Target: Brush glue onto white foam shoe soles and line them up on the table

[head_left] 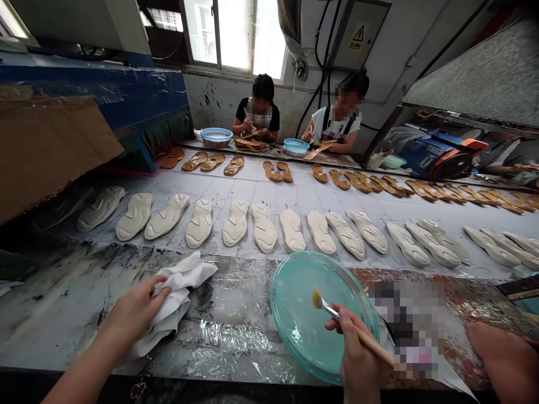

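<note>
My left hand [141, 306] is closed on a crumpled white cloth [179, 289] at the near edge of the table, left of centre. In my right hand [357, 348] is a wooden-handled brush [374, 342], gripped by its handle. The pale bristles point up and left, over a round teal basin [290, 348] of cloudy liquid. Whether the bristles touch the liquid I cannot tell. Beyond the basin, a row of whitish shoe soles [292, 230] lies across a white-covered surface.
Farther back runs a row of brown soles [275, 171]. Two people sit opposite, with a blue-rimmed basin [216, 136] and a smaller blue basin [296, 147]. A cardboard sheet [50, 146] juts in at left. Another person's arm [503, 359] rests at right.
</note>
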Action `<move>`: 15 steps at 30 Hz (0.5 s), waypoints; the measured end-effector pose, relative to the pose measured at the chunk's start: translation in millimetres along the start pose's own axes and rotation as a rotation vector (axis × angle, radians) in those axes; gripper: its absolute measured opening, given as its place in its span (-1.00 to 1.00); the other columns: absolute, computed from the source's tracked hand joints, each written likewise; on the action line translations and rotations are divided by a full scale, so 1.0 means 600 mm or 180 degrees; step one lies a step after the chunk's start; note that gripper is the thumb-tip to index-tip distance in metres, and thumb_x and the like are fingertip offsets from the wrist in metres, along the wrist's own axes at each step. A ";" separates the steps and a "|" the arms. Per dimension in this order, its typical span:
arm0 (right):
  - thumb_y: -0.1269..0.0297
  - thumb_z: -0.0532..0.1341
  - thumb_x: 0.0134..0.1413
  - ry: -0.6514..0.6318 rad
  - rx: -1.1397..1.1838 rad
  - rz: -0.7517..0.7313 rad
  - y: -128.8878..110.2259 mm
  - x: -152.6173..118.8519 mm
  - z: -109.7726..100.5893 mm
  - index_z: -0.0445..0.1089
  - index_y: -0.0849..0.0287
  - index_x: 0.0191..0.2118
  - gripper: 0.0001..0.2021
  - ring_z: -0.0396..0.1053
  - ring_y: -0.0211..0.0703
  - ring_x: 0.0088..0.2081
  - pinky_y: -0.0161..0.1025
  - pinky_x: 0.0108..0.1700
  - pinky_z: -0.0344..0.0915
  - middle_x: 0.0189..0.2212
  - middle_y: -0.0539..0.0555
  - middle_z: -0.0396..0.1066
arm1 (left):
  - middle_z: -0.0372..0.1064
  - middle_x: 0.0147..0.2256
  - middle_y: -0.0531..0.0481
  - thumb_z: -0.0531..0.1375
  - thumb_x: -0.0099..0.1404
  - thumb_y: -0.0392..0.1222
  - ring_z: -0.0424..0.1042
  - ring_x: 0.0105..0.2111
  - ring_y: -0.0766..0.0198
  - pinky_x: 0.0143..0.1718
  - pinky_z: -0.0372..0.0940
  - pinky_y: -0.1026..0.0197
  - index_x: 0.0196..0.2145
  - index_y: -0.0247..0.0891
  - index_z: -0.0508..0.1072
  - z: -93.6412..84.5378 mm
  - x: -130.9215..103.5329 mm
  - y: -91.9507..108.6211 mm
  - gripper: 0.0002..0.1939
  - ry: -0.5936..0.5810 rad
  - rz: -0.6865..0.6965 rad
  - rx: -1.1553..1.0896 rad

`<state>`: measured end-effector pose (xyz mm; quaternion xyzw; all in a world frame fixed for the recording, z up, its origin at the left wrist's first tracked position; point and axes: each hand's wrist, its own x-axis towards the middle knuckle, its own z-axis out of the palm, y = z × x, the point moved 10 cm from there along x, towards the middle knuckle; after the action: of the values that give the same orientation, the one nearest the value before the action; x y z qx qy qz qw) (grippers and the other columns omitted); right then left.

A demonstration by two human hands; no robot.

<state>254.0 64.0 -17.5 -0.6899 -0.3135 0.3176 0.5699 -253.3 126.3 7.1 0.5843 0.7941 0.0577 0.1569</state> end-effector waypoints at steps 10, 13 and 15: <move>-0.21 0.27 0.00 0.0007 -0.0080 -0.0098 -0.007 0.001 0.000 0.54 0.21 -0.18 -0.47 0.44 -0.02 -0.29 -0.08 -0.08 0.34 -0.50 0.04 0.46 | 0.17 0.29 -0.29 0.00 0.28 0.17 0.18 0.21 -0.36 0.08 0.23 -0.26 0.30 -0.17 0.28 0.075 -0.024 0.034 -0.29 0.0090 0.0189 0.0628; -0.22 0.25 0.02 0.0094 -0.0101 -0.0230 -0.010 0.005 -0.003 0.54 0.14 -0.20 -0.51 0.43 -0.05 -0.37 -0.08 -0.18 0.40 -0.55 0.02 0.44 | 0.22 0.25 -0.32 -0.02 0.30 0.06 0.24 0.17 -0.33 0.01 0.29 -0.24 0.29 -0.18 0.28 0.083 -0.011 0.034 -0.35 0.0150 0.0114 0.0630; -0.20 0.22 0.08 0.0157 -0.0146 -0.0323 -0.013 0.006 -0.002 0.52 0.08 -0.22 -0.57 0.42 -0.12 -0.39 -0.12 -0.25 0.43 -0.52 0.03 0.46 | 0.21 0.26 -0.33 0.01 0.29 0.06 0.25 0.16 -0.36 -0.07 0.33 -0.26 0.30 -0.16 0.28 0.074 -0.003 0.019 -0.34 0.0218 0.0030 0.0614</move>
<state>256.7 67.4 -10.0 -0.6937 -0.3411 0.2638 0.5769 -228.1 123.9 -31.4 0.5981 0.7981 0.0017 0.0725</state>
